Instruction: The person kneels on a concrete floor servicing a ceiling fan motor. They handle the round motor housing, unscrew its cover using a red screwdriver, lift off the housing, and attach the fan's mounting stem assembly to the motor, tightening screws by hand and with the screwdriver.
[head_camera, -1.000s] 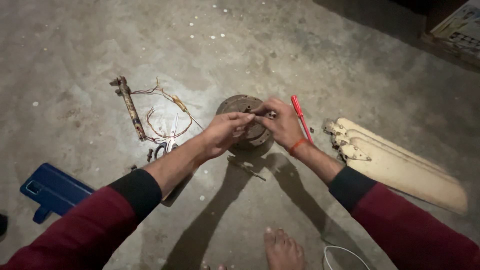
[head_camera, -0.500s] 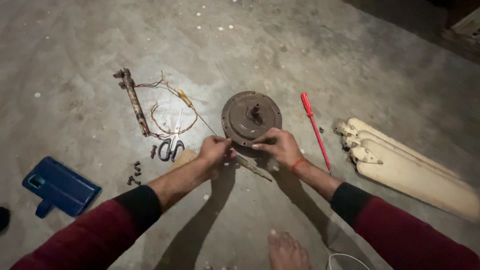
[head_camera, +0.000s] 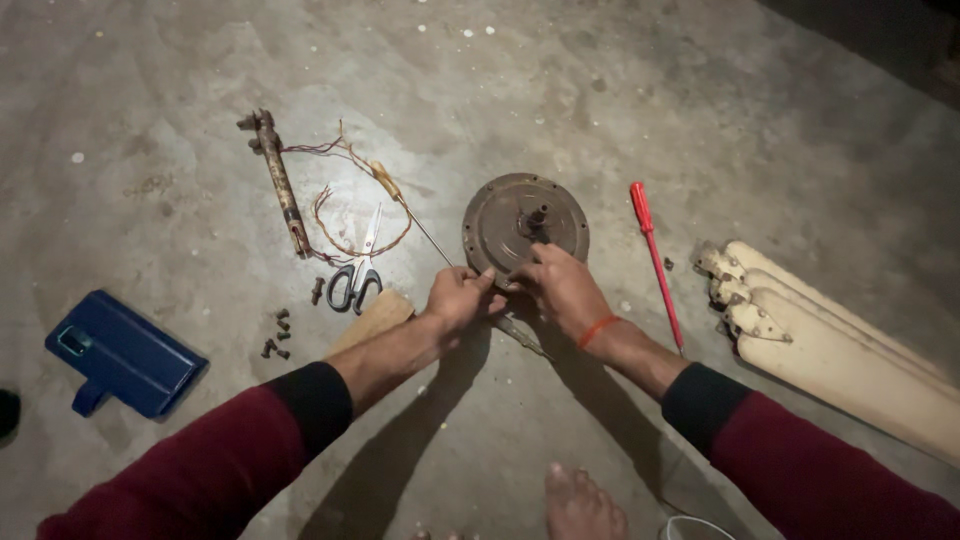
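Bare concrete floor (head_camera: 620, 80) carries a rusty round fan motor housing (head_camera: 520, 222) at centre. Both the left hand (head_camera: 458, 298) and right hand (head_camera: 562, 288) pinch its near rim, fingers closed on it. Scissors (head_camera: 356, 278) lie left, a red screwdriver (head_camera: 654, 256) right, cream fan blades (head_camera: 830, 340) far right.

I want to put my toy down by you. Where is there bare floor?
Bare floor lies beyond the round metal disc, toward the far side, and left of the rusty rod, above the blue phone case. It is crowded between rod and disc: wires, scissors, screws. Both hands, left hand and right hand, sit at the disc's near edge; the red screwdriver and fan blades fill the right.
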